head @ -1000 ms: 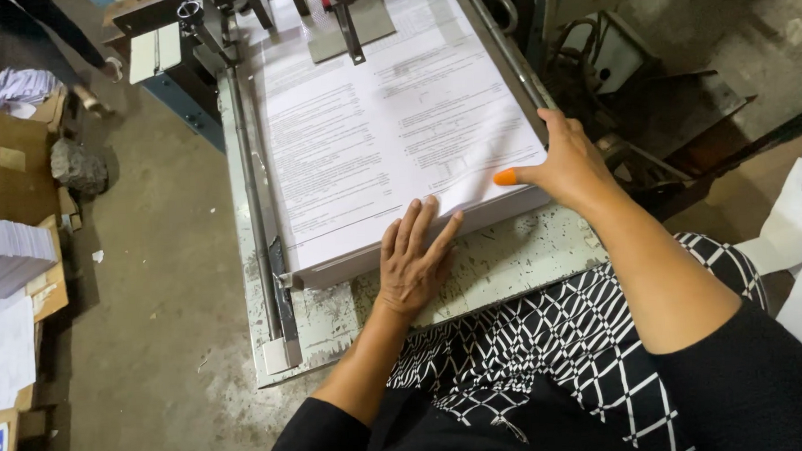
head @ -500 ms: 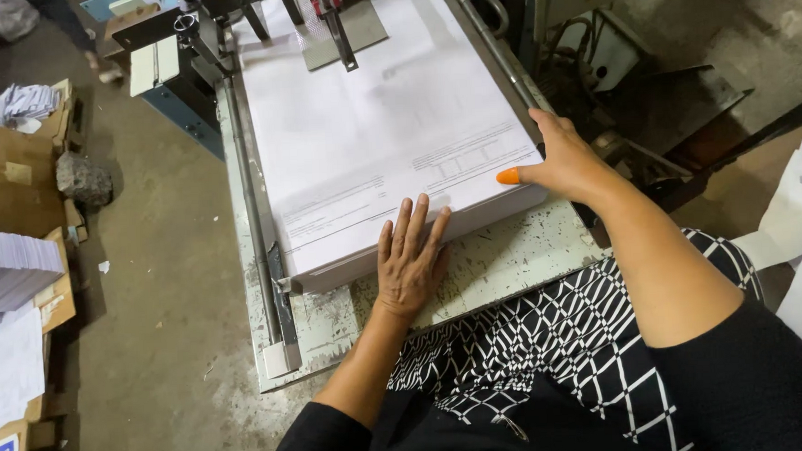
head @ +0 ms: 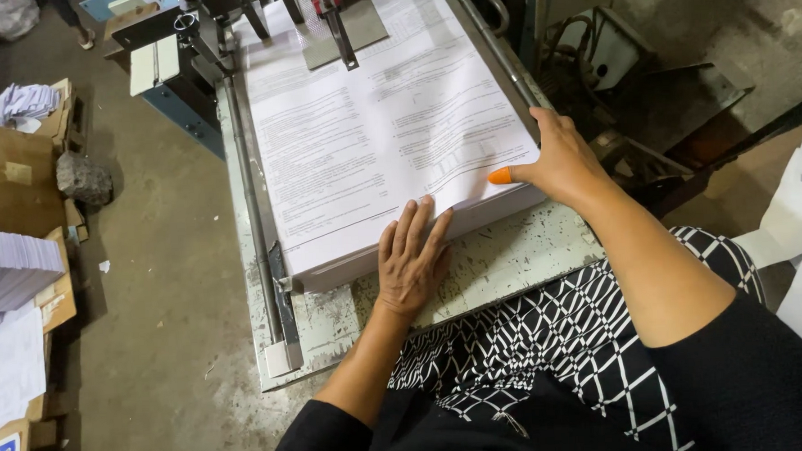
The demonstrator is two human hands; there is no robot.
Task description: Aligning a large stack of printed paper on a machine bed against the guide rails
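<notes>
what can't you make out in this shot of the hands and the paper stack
- Head view: the far end of the paper stack is cut off by the top edge and covered by the metal clamp.
- The right hand hides the stack's near right corner.
- The left hand hides part of the front edge.
- The print is too small.

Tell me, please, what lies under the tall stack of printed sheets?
The paper stack rests on a worn, pale metal machine table, bare along its near edge. The left hand lies flat there against the stack; the right hand grips its corner. The table beneath the sheets is covered.

Far end of the printed paper stack [head: 370, 137] beyond the top edge, partly under a metal clamp [head: 338, 21].
</notes>
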